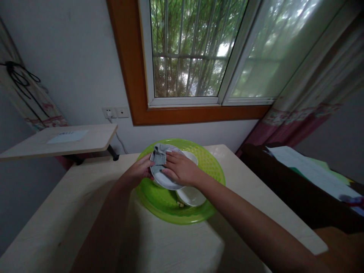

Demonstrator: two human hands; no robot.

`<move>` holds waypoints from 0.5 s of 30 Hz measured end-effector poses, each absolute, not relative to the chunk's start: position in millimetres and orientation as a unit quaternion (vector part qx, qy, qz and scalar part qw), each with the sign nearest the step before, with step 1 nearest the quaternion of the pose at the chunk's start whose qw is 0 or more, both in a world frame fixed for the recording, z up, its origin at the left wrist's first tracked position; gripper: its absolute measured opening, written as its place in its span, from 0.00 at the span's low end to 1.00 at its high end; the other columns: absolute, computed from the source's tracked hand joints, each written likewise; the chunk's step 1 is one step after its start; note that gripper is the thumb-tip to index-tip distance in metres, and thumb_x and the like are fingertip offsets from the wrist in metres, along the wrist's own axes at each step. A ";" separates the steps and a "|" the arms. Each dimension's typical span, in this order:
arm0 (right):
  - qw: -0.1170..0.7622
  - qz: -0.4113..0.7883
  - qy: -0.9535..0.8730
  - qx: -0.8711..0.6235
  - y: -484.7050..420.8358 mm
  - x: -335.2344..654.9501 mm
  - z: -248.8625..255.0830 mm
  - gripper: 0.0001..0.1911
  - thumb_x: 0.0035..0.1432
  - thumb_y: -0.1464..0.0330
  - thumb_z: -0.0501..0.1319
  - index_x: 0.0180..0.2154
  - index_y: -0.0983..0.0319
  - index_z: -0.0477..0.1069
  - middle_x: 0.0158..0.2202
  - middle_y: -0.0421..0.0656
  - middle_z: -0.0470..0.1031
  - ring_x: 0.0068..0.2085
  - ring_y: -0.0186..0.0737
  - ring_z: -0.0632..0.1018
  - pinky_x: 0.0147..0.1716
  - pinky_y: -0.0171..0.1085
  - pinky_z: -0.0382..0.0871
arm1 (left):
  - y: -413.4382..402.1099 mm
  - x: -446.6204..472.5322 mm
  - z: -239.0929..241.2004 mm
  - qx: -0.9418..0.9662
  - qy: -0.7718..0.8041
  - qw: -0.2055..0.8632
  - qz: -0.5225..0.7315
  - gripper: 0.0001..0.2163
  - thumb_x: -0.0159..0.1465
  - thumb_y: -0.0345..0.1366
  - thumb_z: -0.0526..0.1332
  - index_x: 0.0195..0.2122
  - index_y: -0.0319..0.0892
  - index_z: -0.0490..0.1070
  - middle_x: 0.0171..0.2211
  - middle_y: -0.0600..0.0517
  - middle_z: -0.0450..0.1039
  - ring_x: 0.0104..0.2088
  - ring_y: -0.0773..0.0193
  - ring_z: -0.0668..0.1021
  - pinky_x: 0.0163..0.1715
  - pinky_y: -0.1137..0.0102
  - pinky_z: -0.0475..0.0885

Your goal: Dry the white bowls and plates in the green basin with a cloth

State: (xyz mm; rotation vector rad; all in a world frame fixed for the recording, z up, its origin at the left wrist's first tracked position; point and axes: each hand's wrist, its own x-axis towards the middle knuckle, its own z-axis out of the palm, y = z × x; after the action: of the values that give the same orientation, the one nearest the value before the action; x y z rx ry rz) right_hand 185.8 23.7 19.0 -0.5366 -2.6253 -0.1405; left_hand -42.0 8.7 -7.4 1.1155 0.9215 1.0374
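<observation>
My left hand (pixel 143 170) grips the left rim of a white plate (pixel 170 184), which is tilted above a green basin (pixel 159 212). Across the plate's inner face lies a grey cloth (pixel 159 154), and my right hand (pixel 182 168) presses on it with the fingers laid over it. Below the plate, a white bowl (pixel 192 197) sits in the basin towards the front. Another white dish (pixel 192 157) shows partly behind my right hand. A small light-brown object (pixel 180 204) lies by the bowl, too little of it showing to name.
The basin stands on a pale wooden table (pixel 241 212). A raised shelf (pixel 93 139) with a paper label is at the left. Behind the table are the wall, a socket (pixel 109 112) with a cable, and a window. Papers (pixel 309 174) lie on a dark surface at the right.
</observation>
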 end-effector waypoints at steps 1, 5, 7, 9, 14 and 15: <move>0.230 -0.063 -0.948 -0.213 25.5 185.8 17.0 0.21 0.73 0.60 0.50 0.56 0.63 0.74 0.60 0.52 0.74 0.64 0.49 0.69 0.66 0.53 0.59 | 8.9 -41.8 -7.8 0.487 0.401 0.629 0.453 0.22 0.60 0.36 0.64 0.56 0.43 0.72 0.31 0.50 0.74 0.24 0.65 0.73 0.19 0.73 0.68; 0.234 -0.108 -0.922 -0.290 29.7 187.1 12.7 0.23 0.73 0.58 0.51 0.58 0.64 0.72 0.64 0.52 0.70 0.63 0.53 0.69 0.64 0.53 0.60 | 9.7 -40.5 -7.8 0.476 0.412 0.621 0.466 0.24 0.58 0.35 0.63 0.58 0.43 0.71 0.30 0.50 0.74 0.24 0.64 0.72 0.18 0.73 0.67; 0.232 -0.126 -0.908 -0.324 30.3 188.0 13.8 0.24 0.73 0.58 0.50 0.59 0.65 0.71 0.64 0.51 0.70 0.60 0.52 0.72 0.61 0.51 0.62 | 9.9 -39.8 -6.8 0.469 0.420 0.617 0.472 0.25 0.58 0.34 0.62 0.58 0.43 0.71 0.30 0.50 0.73 0.23 0.65 0.72 0.18 0.73 0.66; 0.226 -0.136 -0.893 -0.364 30.4 189.1 16.5 0.24 0.74 0.59 0.49 0.56 0.65 0.74 0.60 0.51 0.74 0.55 0.50 0.74 0.58 0.48 0.63 | 10.1 -39.3 -5.8 0.463 0.425 0.612 0.481 0.25 0.58 0.33 0.61 0.58 0.43 0.71 0.30 0.51 0.73 0.23 0.66 0.71 0.19 0.74 0.65; 0.194 -0.155 -0.852 -0.460 28.5 192.6 25.0 0.27 0.74 0.60 0.48 0.35 0.64 0.81 0.36 0.51 0.83 0.42 0.48 0.77 0.47 0.46 0.63 | 11.2 -39.5 -4.2 0.447 0.410 0.607 0.514 0.23 0.56 0.32 0.60 0.55 0.42 0.70 0.30 0.53 0.70 0.24 0.68 0.71 0.19 0.75 0.64; 0.189 -0.160 -0.848 -0.468 27.6 193.3 26.3 0.29 0.74 0.59 0.47 0.32 0.64 0.81 0.33 0.51 0.83 0.40 0.48 0.77 0.45 0.46 0.62 | 11.2 -39.6 -3.4 0.442 0.411 0.606 0.517 0.23 0.56 0.32 0.60 0.54 0.42 0.70 0.31 0.53 0.70 0.24 0.68 0.71 0.19 0.76 0.64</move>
State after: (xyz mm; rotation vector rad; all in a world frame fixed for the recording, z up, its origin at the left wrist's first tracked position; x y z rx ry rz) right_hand 193.3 27.6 26.3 -1.3173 -2.3848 -0.4488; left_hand -39.6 11.2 -3.4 1.0229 0.9512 1.1957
